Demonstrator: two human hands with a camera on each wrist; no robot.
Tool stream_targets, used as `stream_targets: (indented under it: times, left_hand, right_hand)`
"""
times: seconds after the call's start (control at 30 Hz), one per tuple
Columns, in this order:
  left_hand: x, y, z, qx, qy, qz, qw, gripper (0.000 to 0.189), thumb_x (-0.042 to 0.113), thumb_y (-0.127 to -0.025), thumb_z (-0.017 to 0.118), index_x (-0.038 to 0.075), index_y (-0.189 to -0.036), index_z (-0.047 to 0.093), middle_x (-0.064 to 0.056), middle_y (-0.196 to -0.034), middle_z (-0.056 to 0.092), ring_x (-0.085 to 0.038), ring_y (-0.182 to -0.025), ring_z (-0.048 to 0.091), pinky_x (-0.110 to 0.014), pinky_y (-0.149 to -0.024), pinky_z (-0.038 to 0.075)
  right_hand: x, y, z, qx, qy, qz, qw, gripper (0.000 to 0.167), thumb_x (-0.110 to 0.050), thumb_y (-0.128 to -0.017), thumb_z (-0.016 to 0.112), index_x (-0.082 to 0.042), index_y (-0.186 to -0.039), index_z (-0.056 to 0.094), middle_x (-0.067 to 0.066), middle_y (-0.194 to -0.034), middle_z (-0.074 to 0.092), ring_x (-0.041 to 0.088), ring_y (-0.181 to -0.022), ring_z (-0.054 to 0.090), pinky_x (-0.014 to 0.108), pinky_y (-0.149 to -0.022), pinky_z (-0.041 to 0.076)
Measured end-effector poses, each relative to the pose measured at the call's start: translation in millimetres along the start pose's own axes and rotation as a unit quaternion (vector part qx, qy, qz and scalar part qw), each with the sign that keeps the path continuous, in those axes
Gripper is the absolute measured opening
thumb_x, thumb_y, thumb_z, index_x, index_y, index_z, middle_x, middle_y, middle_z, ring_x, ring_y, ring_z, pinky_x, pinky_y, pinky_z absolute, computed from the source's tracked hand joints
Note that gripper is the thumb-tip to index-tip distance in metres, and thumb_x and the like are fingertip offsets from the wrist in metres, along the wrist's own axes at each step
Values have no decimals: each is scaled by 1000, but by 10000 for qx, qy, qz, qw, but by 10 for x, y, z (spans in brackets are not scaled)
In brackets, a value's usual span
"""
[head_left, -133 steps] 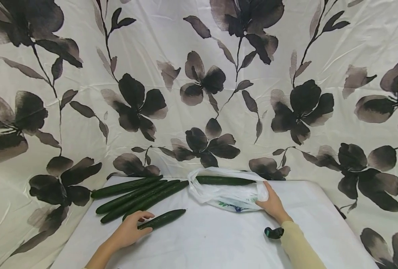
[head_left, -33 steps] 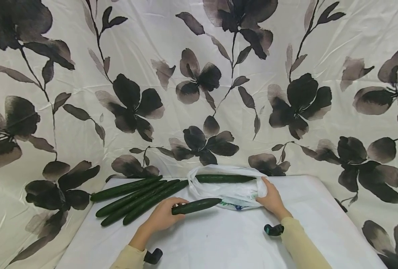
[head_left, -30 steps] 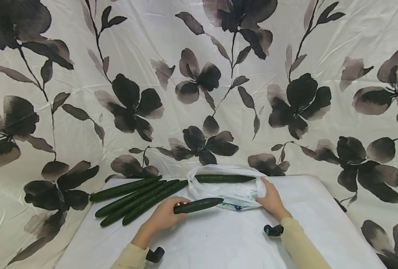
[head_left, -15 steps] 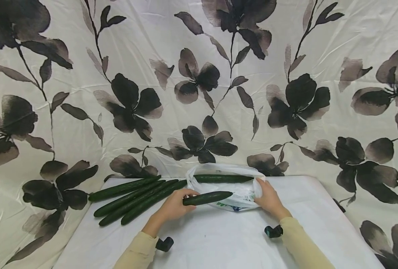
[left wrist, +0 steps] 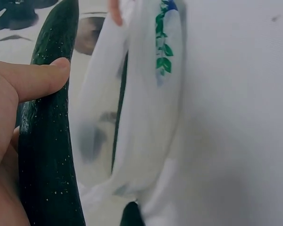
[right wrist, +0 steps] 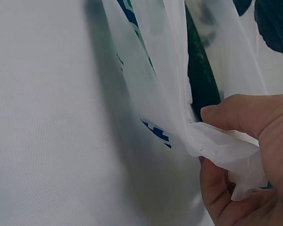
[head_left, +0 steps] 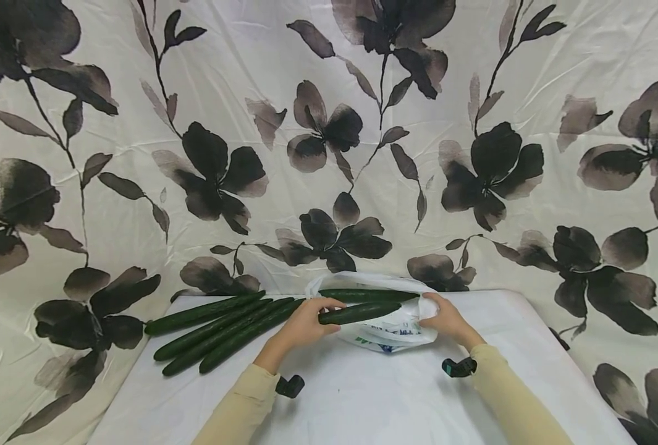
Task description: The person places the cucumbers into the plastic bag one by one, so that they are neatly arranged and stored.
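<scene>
My left hand (head_left: 309, 321) grips a dark green cucumber (head_left: 362, 312) near one end, thumb laid across its skin in the left wrist view. The cucumber's far end reaches over the mouth of a thin white plastic bag (head_left: 392, 341) with green and blue print. Inside the bag, along its back side, lies another cucumber (head_left: 369, 295). My right hand (head_left: 447, 318) pinches the bag's right edge; in the right wrist view the gathered plastic (right wrist: 226, 146) sits between thumb and fingers. The mouth of the bag is spread toward the left hand.
Several more cucumbers (head_left: 217, 334) lie side by side, slanted, on the left of the white-covered table (head_left: 373, 408). A floral cloth (head_left: 329, 179) hangs right behind the table's back edge. A black device (head_left: 290, 386) sits at the left wrist, another black device (head_left: 459, 366) at the right.
My left hand picked up the cucumber from the table near the front and carried it right and back over the bag. The right hand keeps hold of the bag's edge.
</scene>
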State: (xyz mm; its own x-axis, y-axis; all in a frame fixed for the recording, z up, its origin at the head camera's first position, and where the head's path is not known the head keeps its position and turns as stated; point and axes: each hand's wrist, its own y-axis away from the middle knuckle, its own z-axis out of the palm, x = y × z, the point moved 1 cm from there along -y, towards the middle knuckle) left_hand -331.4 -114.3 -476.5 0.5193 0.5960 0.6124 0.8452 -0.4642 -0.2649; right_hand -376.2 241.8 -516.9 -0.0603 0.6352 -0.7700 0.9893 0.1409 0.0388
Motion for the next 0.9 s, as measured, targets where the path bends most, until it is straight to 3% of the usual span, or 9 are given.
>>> stream_targets:
  times: [0.17,0.47,0.73,0.9]
  left_hand:
    - [89,-158,-25,-69,-136,5,9999,46,17,-83,80,26,-125,66,7,-120,61,-15,-108,57,-38,-88,49]
    - [146,-451,26,-286,-718,553,9955,44,20,-85,78,24,-126,65,6,-126,61,-15,-110,58,-34,-91,49]
    - [124,-624,89,-209,-1232,714,9896,44,23,-86,77,23,-128,64,6,-123,63,-14,-109,59,-34,-90,49]
    - [131,-730,128,-109,-1223,885,9885,41,20,-84,78,20,-124,67,5,-120,65,-14,-110,60,-33,-92,48]
  right_hand:
    - [-9,5,-20,-116,-188,-34,9998,78,-8,-77,79,0,-144,39,31,-146,33,49,-128,36,62,-102,34]
    - [-94,19,-60,-48,-202,55,9998,75,-9,-78,77,4,-141,39,33,-140,39,48,-122,43,56,-97,42]
    - [-138,-3,-65,-56,-286,110,9995,78,-10,-78,77,4,-143,37,33,-141,38,46,-121,45,53,-94,46]
    - [-140,2,-54,-103,-317,82,9994,79,-10,-79,77,5,-144,36,33,-144,35,48,-127,39,56,-101,38]
